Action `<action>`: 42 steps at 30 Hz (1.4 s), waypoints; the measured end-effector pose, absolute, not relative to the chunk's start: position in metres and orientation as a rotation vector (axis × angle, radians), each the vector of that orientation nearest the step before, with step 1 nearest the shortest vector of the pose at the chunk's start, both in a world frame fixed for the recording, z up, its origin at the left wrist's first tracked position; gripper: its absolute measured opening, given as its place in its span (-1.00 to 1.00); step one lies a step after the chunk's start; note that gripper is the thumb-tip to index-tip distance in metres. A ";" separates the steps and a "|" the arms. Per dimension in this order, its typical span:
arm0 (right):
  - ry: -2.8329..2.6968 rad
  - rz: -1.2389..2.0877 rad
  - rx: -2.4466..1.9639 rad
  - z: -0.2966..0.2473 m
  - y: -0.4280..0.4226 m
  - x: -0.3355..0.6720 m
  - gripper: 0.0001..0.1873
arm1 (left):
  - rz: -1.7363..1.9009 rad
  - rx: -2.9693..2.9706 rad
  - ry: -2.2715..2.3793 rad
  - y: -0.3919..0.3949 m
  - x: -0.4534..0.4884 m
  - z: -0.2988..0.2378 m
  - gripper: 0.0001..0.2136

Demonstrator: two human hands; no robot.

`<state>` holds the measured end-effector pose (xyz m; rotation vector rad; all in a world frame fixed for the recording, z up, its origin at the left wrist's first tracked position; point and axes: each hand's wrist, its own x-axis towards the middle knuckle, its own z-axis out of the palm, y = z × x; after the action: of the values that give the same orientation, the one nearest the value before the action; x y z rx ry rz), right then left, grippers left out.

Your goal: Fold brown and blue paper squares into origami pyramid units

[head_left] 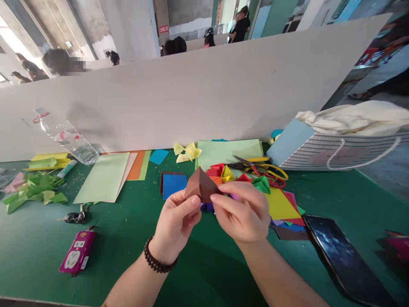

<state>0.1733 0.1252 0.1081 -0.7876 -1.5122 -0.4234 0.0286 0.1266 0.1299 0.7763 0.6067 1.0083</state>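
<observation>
A brown piece of folded paper [200, 186], peaked like a small pyramid, is held up over the green table between both hands. My left hand [177, 221] pinches its left side, thumb in front; a dark bead bracelet circles that wrist. My right hand [244, 211] grips the right corner between thumb and fingertips. Right behind the paper lie small folded pieces in several colours, among them a yellow one [227, 174] and a green one [262, 183]. A stack of blue paper squares [174, 186] sits just left of it. My hands hide part of the pile.
Scissors [252, 166] lie behind my right hand, near coloured sheets [283, 204] and a phone [347, 258]. A striped paper bag [306, 149] stands at right. Leftward are a water bottle [68, 138], pale green sheets [102, 179], paper scraps [40, 187], keys [76, 216] and a purple carton [77, 251].
</observation>
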 end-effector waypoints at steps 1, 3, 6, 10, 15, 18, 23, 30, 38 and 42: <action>-1.474 -0.295 -0.812 0.108 0.126 0.172 -0.59 | 1.035 0.772 0.619 0.127 0.028 0.131 -0.68; -1.353 0.107 -0.861 0.110 0.127 0.169 -0.63 | 1.081 0.796 0.648 0.128 0.026 0.131 -0.71; -1.130 0.787 -0.822 0.116 0.126 0.168 -0.77 | 1.146 0.869 0.706 0.129 0.025 0.130 -0.74; -0.975 1.185 -0.763 0.119 0.124 0.167 -0.75 | 1.115 0.927 0.753 0.129 0.028 0.126 -0.75; -0.944 1.233 -0.820 0.114 0.128 0.165 -0.73 | 1.001 0.747 0.663 0.131 0.027 0.127 -0.74; -1.139 1.152 -0.895 0.116 0.127 0.165 -0.80 | 0.993 0.721 0.635 0.133 0.026 0.128 -0.75; -1.474 0.603 -1.006 0.120 0.122 0.165 -0.85 | 1.059 0.723 0.654 0.132 0.026 0.127 -0.73; -1.635 0.205 -0.960 0.124 0.118 0.171 -0.80 | 1.025 0.713 0.658 0.128 0.026 0.126 -0.67; -1.685 0.248 -0.969 0.129 0.119 0.180 -0.87 | 0.987 0.604 0.616 0.127 0.028 0.131 -0.79; -1.699 0.307 -1.007 0.128 0.117 0.182 -0.87 | 0.972 0.609 0.644 0.128 0.028 0.130 -0.79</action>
<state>0.1822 0.1174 0.1281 -1.0074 -1.6994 0.3068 0.0279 0.1281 0.1304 0.6087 0.6444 0.9718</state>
